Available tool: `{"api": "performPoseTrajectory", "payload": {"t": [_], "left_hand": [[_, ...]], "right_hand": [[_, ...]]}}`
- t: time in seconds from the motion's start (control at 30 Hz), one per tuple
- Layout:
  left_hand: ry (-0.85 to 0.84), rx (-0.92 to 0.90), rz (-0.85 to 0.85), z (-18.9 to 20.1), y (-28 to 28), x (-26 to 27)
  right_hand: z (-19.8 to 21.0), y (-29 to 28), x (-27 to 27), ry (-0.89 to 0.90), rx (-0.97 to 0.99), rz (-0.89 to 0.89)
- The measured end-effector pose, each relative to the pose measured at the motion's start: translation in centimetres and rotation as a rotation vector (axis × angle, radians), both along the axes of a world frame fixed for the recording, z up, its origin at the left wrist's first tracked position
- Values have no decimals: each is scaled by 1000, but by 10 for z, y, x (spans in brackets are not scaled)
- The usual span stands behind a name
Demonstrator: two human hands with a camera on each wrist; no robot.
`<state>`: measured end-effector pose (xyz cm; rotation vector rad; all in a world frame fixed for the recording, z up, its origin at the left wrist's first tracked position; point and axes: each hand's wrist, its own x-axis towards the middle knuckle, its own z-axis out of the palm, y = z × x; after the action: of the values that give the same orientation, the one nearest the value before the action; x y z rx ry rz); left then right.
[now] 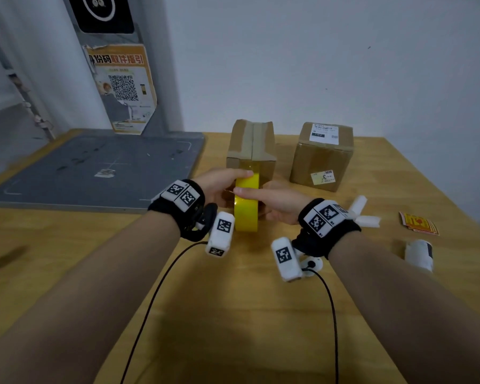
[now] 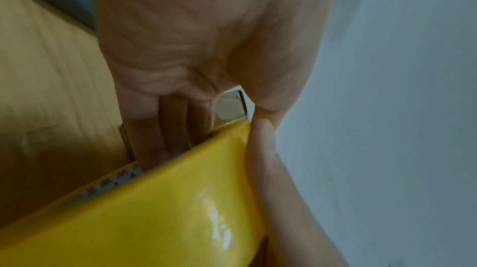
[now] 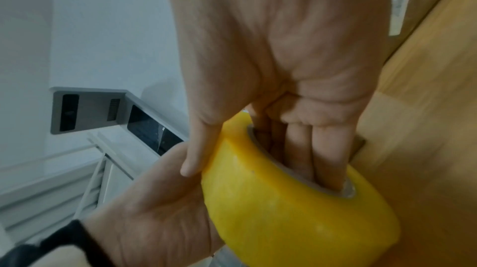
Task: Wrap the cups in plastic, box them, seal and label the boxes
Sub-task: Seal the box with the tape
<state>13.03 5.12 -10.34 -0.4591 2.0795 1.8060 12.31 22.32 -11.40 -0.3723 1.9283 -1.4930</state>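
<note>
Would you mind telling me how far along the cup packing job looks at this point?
One box at the back right already looks finished: closed, with a white label on top. The nearer box is in hand: both the left hand and the right hand grip the yellow tape roll against it, and no label shows on it. A white wrapped item and red-yellow stickers lie on the table, possibly still to be handled.

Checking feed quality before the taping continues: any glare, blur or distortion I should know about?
Head view: dim, wide-angle bowing at the edges, forearms soft, tape roll sharp. Left wrist view: a glare streak on the roll, the table smeared by blur. Right wrist view: the labelled box is blurred and its label unreadable.
</note>
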Motion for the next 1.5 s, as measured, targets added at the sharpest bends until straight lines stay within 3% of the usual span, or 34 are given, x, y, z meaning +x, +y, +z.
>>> {"api": "performPoseTrajectory", "payload": {"t": [0.1,0.27,0.43,0.6,0.8,1.0,1.17,1.33,1.43,1.5], "left_hand": [[-23,43,30,3,6,4],[-13,27,84,5,13,7],[-8,-49,118,9,17,4],[-54,-132,84,17,22,1],[-84,-236,37,25,16,1],[-34,-312,38,18,13,2],[-16,-333,42,14,9,-3],[-72,-234,24,10,3,-4],[-86,-154,8,13,5,1],[-90,-103,10,15,5,5]], "right_hand": [[12,12,-1,129,144,-44],[26,58,3,355,615,-42],[16,96,14,291,1008,154],[-6,107,18,205,1007,211],[-3,104,22,160,988,316],[-8,99,19,86,751,264],[-7,92,11,-176,114,-13],[25,69,-2,-235,-496,-201],[43,45,-8,-291,-729,-241],[52,30,-14,-301,-760,-258]]}}
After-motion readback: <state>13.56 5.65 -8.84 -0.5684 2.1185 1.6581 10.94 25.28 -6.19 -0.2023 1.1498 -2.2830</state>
